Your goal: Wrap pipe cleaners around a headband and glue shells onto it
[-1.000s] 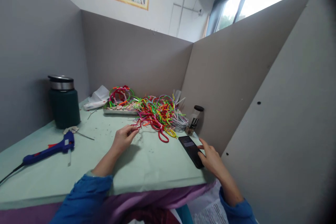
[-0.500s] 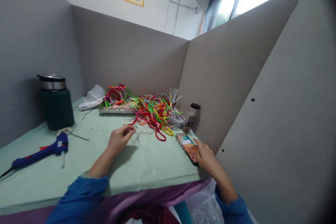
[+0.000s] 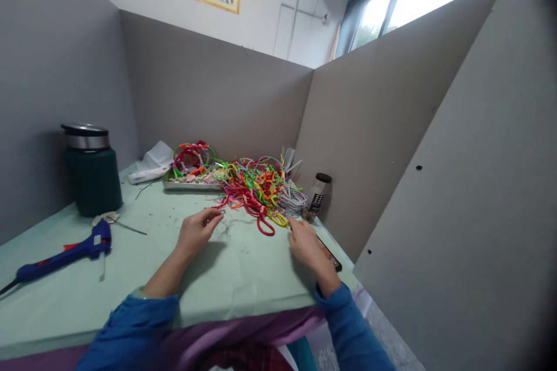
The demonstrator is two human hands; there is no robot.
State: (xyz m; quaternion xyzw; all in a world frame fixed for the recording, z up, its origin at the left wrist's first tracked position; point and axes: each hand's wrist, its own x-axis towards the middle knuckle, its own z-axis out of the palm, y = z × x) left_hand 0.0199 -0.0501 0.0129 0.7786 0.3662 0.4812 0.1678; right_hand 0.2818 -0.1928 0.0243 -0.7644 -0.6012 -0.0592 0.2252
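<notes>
My left hand is over the table, its thumb and fingertips pinched together. Whatever lies between them is too small to make out; a bit of red shows just behind the fingers. My right hand is at the right, index finger stretched out close to a yellow pipe-cleaner loop. Nothing shows in it. A phone lies partly hidden behind that hand. Beyond both hands spreads a heap of colourful pipe cleaners, with a red loop sticking out toward me.
A blue glue gun lies at the left near a dark green flask. At the back are a metal tray with pieces in it, white tissue, a coil of grey wire and a black-capped jar. Partition walls surround the table.
My right hand has left the phone's screen and moved left toward the yellow loop. The phone has shifted a little to the right. My left hand keeps its pinch, almost still.
</notes>
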